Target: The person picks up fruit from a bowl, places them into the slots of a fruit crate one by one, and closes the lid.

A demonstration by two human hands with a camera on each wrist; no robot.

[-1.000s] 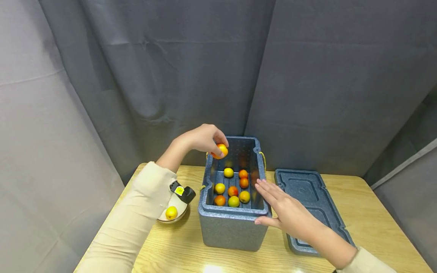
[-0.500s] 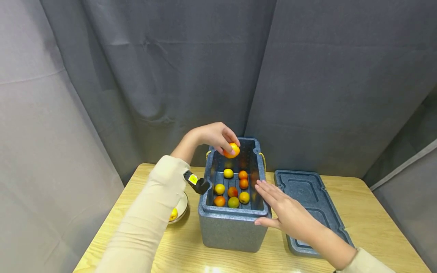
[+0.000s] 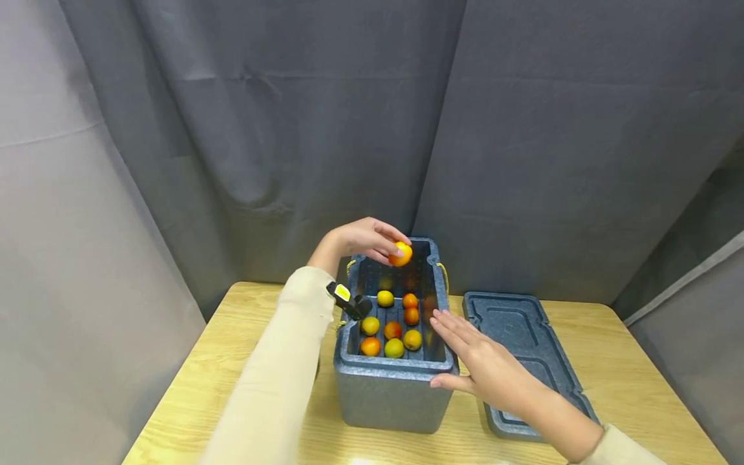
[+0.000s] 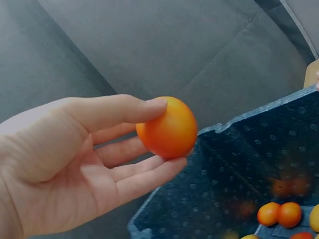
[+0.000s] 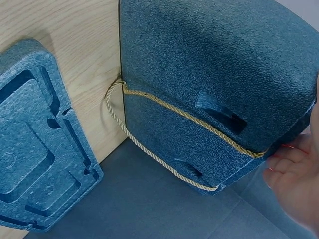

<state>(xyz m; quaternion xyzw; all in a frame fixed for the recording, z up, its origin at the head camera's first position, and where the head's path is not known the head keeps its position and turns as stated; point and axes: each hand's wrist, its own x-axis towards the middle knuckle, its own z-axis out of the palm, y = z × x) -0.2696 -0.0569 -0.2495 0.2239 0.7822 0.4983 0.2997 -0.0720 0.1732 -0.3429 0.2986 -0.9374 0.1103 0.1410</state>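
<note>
In the head view, my left hand (image 3: pixel 367 239) pinches a round orange fruit (image 3: pixel 402 254) above the far part of a dark grey foam cooler box (image 3: pixel 395 403). The left wrist view shows the thumb on top of this smooth, glossy fruit (image 4: pixel 172 132) and fingertips under it. Inside the box, several yellow, orange and greenish fruits (image 3: pixel 394 349) lie on the ribbed floor. My right hand (image 3: pixel 485 355) rests at the box's right rim, fingers straight and thumb spread toward the front corner. In the right wrist view, part of that hand (image 5: pixel 294 174) shows at the rim.
The grey box lid (image 3: pixel 540 368) lies on the wooden table (image 3: pixel 633 374), right of the box. A yellow rope handle (image 5: pixel 189 117) runs along the box's side. My left sleeve (image 3: pixel 273 374) covers most of a bowl. Grey curtains (image 3: pixel 325 129) hang behind the table.
My left hand has moved right with the orange fruit, from the box's left rim to over its inside. The left sleeve now hides the bowl's yellow fruit. The right hand stays at the rim.
</note>
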